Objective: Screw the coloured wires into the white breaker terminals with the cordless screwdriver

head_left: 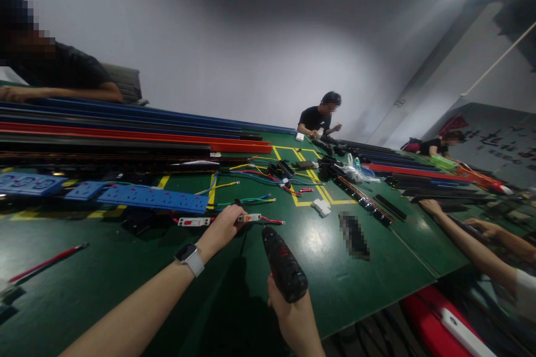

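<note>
My left hand (221, 230), with a watch on its wrist, is closed around a small white circuit breaker (250, 217) with an orange switch. A red wire (273, 221) with a metal lug runs out of the breaker's right end. In my right hand (291, 312) is a black power drill (285, 265), its nose tilted up towards the breaker but apart from it. A second breaker (193, 222) with a red switch lies left of my left hand. Behind it stretches a row of blue socket modules (153, 198); green, blue and yellow wires (255, 199) end near my fingers.
Long red (167, 138) and dark blue profiles fill the table's far left side. A dark, blurred-out object (354, 235) and white pieces (321, 207) lie right of the drill on the green table (402, 284). Other people sit opposite; a co-worker's arm (469, 242) reaches in at right.
</note>
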Available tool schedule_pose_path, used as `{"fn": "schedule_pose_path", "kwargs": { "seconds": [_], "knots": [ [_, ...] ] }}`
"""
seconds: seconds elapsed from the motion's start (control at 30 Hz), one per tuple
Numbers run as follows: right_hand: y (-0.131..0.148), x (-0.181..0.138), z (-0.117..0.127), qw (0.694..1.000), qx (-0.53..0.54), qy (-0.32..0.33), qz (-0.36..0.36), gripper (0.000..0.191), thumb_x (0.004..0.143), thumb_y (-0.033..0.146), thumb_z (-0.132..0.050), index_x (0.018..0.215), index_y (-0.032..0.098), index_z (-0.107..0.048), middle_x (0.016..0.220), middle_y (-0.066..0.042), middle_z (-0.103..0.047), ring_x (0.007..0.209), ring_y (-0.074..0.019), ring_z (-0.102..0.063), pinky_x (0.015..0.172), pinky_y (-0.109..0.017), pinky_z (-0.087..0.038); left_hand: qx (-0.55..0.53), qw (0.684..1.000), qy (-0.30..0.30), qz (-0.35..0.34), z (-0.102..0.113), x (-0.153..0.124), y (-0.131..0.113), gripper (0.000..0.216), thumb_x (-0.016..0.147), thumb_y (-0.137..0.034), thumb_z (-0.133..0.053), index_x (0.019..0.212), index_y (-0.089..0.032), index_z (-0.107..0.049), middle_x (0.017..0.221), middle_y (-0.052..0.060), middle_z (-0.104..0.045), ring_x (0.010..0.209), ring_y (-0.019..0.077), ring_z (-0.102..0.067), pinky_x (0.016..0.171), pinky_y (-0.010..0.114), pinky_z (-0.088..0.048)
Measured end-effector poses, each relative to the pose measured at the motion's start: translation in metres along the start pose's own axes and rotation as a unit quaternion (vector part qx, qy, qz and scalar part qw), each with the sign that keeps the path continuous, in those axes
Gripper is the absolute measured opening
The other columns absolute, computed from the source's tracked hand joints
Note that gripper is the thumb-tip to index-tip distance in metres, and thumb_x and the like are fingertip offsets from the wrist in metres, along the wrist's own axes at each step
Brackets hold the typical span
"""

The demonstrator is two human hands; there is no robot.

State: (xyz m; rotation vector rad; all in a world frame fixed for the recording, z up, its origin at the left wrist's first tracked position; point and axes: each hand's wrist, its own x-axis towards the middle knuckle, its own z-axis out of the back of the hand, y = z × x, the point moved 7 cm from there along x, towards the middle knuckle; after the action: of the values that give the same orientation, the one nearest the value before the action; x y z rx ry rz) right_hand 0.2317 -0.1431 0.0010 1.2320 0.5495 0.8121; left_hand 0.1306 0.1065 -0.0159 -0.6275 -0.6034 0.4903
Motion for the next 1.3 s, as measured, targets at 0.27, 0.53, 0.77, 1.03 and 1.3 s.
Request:
{"fn": "schedule_pose_path", "kwargs": {
  "seconds": [0.27,0.53,0.77,1.03,1.3],
  "knots": [
    [-0.002,0.000,0.001,1.000,0.007,-0.004,0.002,0.032,0.079,0.052,-0.077,0.088,0.021,-0.078,0.057,-0.004,-0.067,0.075,-0.0307,-0.071,0.074,-0.036,-0.059,-0.004,1.000,-0.001,0.003,0.000,0.001,-0.001,0.016,0.093,-0.017,-0.056,0.100,-0.021,-0.069,0.101,0.008,-0.067,0.096,0.0231,-0.059,0.089,0.037,-0.047],
    [-0.002,0.000,-0.001,1.000,0.004,0.011,-0.016,0.031,0.083,0.052,-0.073,0.088,0.022,-0.076,0.059,-0.003,-0.067,0.071,-0.0285,-0.071,0.071,-0.036,-0.059,0.000,1.000,-0.003,0.002,-0.002,0.001,0.003,0.017,0.093,-0.018,-0.055,0.101,-0.021,-0.069,0.101,0.008,-0.067,0.097,0.0239,-0.059,0.090,0.037,-0.047],
    [0.009,0.000,0.002,1.000,-0.006,-0.012,0.028,0.035,0.081,0.054,-0.074,0.091,0.021,-0.078,0.056,-0.003,-0.066,0.068,-0.0283,-0.070,0.068,-0.034,-0.060,-0.001,1.000,0.004,0.002,-0.002,0.001,0.004,0.018,0.092,-0.017,-0.055,0.102,-0.021,-0.069,0.102,0.008,-0.068,0.097,0.0235,-0.059,0.090,0.037,-0.048],
    [0.012,0.000,0.002,1.000,-0.004,-0.015,0.018,0.036,0.080,0.055,-0.075,0.090,0.022,-0.078,0.055,-0.003,-0.065,0.067,-0.0282,-0.071,0.066,-0.034,-0.060,-0.014,1.000,0.003,0.006,-0.002,0.001,0.003,0.017,0.091,-0.018,-0.056,0.100,-0.021,-0.070,0.102,0.008,-0.068,0.096,0.0233,-0.060,0.091,0.038,-0.048],
    [0.014,-0.001,0.003,0.999,-0.002,-0.016,0.035,0.037,0.080,0.055,-0.075,0.093,0.020,-0.078,0.057,-0.004,-0.067,0.073,-0.0289,-0.071,0.069,-0.034,-0.060,-0.016,1.000,-0.003,0.006,0.000,0.001,0.002,0.017,0.090,-0.015,-0.057,0.100,-0.021,-0.070,0.102,0.008,-0.068,0.097,0.0235,-0.060,0.091,0.037,-0.048]
  ]
}}
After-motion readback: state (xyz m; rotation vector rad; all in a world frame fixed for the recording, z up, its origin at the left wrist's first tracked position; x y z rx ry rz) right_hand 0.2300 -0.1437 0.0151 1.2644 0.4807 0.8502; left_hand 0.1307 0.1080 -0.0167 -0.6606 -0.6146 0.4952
